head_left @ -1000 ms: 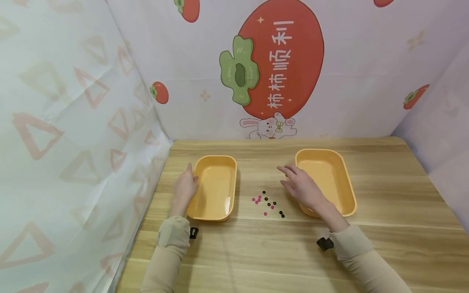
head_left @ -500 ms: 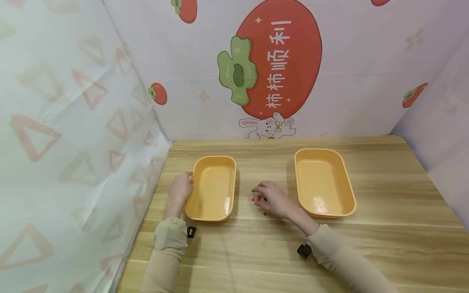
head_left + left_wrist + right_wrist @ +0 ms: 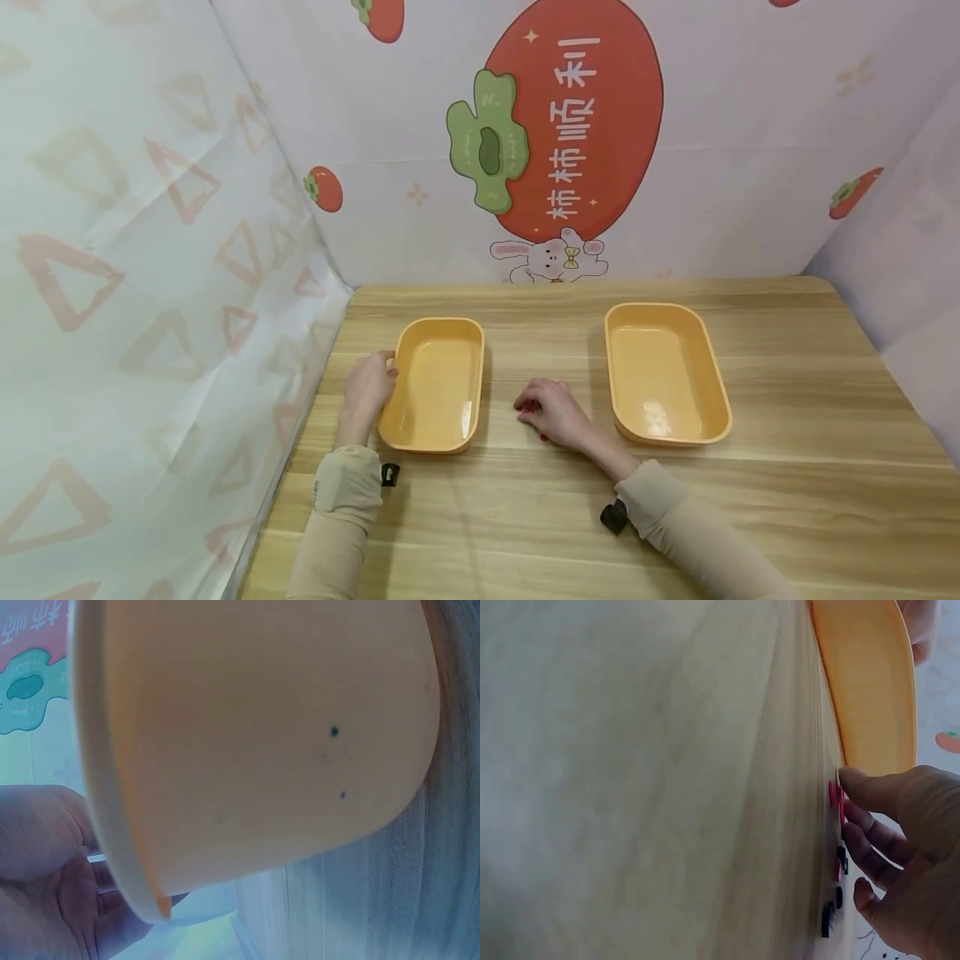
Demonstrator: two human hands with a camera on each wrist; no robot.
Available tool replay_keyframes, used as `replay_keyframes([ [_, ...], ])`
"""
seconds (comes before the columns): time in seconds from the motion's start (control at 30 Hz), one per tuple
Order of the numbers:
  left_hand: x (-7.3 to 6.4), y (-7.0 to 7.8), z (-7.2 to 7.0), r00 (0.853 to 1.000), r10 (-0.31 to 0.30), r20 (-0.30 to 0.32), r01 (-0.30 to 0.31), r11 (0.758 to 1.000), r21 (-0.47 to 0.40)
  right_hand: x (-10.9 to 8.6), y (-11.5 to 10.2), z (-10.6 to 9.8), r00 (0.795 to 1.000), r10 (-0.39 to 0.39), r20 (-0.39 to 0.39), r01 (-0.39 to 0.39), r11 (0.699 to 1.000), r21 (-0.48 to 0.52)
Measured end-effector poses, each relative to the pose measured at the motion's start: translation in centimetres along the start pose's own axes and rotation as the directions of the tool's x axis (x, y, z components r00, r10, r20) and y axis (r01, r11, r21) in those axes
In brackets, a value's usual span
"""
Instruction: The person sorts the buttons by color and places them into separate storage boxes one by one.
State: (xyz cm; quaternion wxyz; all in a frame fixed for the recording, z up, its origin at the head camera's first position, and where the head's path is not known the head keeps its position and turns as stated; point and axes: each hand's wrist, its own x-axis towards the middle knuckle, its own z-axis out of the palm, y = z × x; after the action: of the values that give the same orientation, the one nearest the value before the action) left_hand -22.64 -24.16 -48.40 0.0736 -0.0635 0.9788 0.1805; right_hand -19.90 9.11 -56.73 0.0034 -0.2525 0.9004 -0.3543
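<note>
On the left, a yellow plastic tray (image 3: 438, 385) stands on the table. My left hand (image 3: 369, 387) holds its left rim; in the left wrist view the fingers hook over the edge. Between the two trays my right hand (image 3: 557, 412) is down at a small group of buttons, thumb and fingertips pinching a pink button (image 3: 841, 804) at table level. A second pink button (image 3: 543, 437) shows below the hand. Several black buttons (image 3: 826, 920) appear beside the fingers in the right wrist view; from the head view the hand covers them.
A second yellow tray (image 3: 663, 375) stands to the right of my right hand, with no contents visible. Behind the wood-grain table (image 3: 525, 525) rises a printed wall cloth (image 3: 397, 108), and another cloth (image 3: 150, 333) borders the left side.
My right hand has come from beside the right tray leftward to the buttons, then settled and drawn its fingertips together. My left hand has shifted slightly down along the left tray's rim.
</note>
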Motion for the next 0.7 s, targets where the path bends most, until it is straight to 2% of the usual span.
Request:
replay_keyframes([
  [0.27, -0.12, 0.0, 0.09, 1.0, 0.018, -0.004, -0.018, 1.0, 0.01, 0.02, 0.24, 0.41, 0.999, 0.004, -0.044, -0.004, 1.0, 0.004],
  [0.5, -0.14, -0.09, 0.05, 1.0, 0.025, -0.003, -0.025, 0.999, 0.021, 0.13, 0.08, 0.39, 0.999, 0.034, -0.026, -0.035, 0.999, -0.033],
  [0.7, -0.13, -0.19, 0.11, 0.999, 0.037, -0.006, -0.037, 0.999, 0.013, 0.14, 0.01, 0.35, 1.0, 0.025, -0.018, -0.026, 0.999, -0.04],
])
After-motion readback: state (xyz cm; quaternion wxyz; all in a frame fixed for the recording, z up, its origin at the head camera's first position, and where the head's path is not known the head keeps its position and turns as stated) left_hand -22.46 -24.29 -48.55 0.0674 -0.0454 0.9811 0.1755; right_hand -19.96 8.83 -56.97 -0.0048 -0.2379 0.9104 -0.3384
